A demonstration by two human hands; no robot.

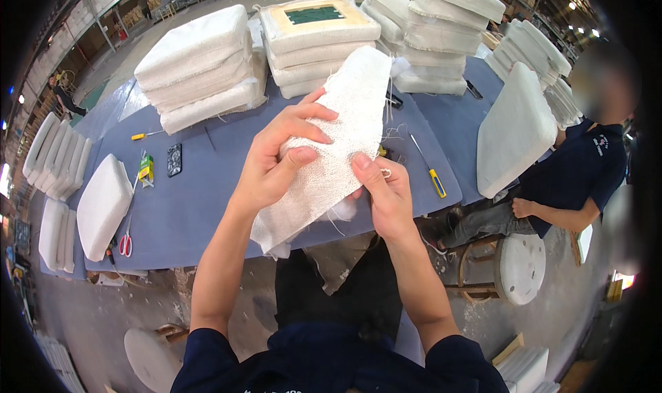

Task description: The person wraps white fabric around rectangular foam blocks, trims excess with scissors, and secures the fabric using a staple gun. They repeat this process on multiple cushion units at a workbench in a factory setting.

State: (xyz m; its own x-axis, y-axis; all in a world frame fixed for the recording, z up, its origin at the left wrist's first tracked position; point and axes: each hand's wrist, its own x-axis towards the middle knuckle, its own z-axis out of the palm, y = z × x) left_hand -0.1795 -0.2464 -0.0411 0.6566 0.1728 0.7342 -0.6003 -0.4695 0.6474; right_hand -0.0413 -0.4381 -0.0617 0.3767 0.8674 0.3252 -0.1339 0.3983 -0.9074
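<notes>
head view: the white fabric piece (338, 138) is held up in the air in front of the person's chest, above the near edge of the blue worktable (200, 207). its long axis runs on a slant, from a low end by the left wrist up and away to a high end that overlaps the middle stack of white cushions (314, 41) in the picture. the left hand (279, 158) is clenched on the fabric's left edge, fingers over the top face, thumb pressed on its middle. the right hand (386, 196) pinches the fabric's right edge lower down, thumb on top; something small and pale sits by its fingers, too small to tell. both hands touch the fabric, the left one higher along it.

relative to the fabric: a yellow-handled tool (429, 167) lies on the table just right of it, a second yellow-handled tool (147, 136) well to its left, red-handled scissors (126, 243) lower left near the table's edge beside a single cushion (103, 203). a seated person in a dark shirt (586, 172) is well to its right, holding a cushion upright. open floor lies below the fabric, between table and knees.
</notes>
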